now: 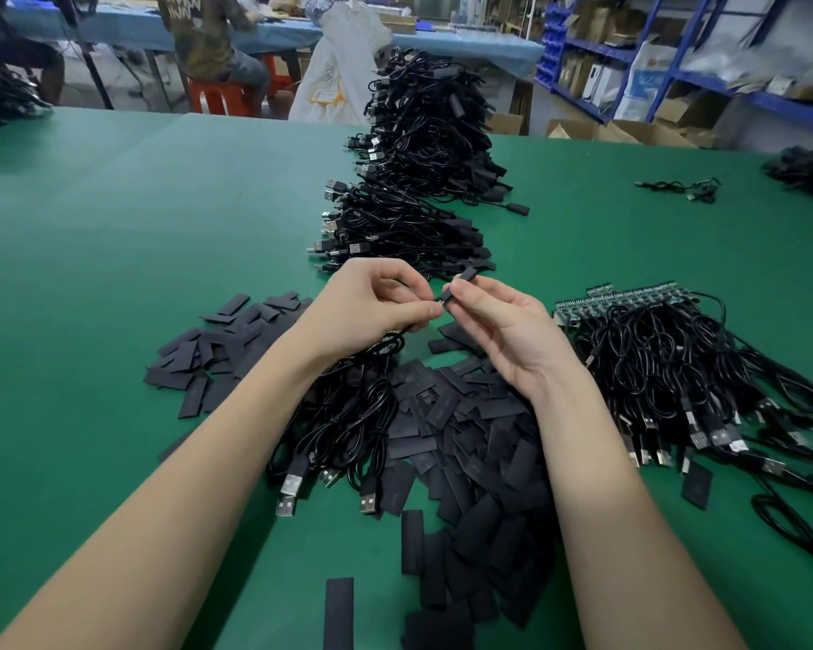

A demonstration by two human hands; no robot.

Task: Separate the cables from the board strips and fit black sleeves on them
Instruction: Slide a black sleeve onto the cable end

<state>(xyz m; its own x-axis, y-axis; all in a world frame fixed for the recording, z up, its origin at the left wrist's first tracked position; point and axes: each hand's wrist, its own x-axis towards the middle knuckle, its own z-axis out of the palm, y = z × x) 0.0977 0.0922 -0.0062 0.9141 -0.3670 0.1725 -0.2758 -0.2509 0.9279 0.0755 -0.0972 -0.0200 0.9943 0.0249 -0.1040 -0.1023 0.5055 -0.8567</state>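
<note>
A cable (395,342) end was pinched in the left hand (372,307) and a black sleeve (461,286) in the right hand (503,330), while many sleeved cables (423,180) were stacked beyond and board strips (630,297) remained unseparated.

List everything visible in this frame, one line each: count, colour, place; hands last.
Flat black sleeves: many, loose heap, near centre.
Sleeved black USB cables: many, stacked row, table centre to far end.
Black cables on green board strips: many, right.
Loose black cables: several, under left forearm.
Green table cover: one.
Blue shelving: far right.
Seated person: one, far left.
Left hand: pinches cable end.
Right hand: holds black sleeve.
</note>
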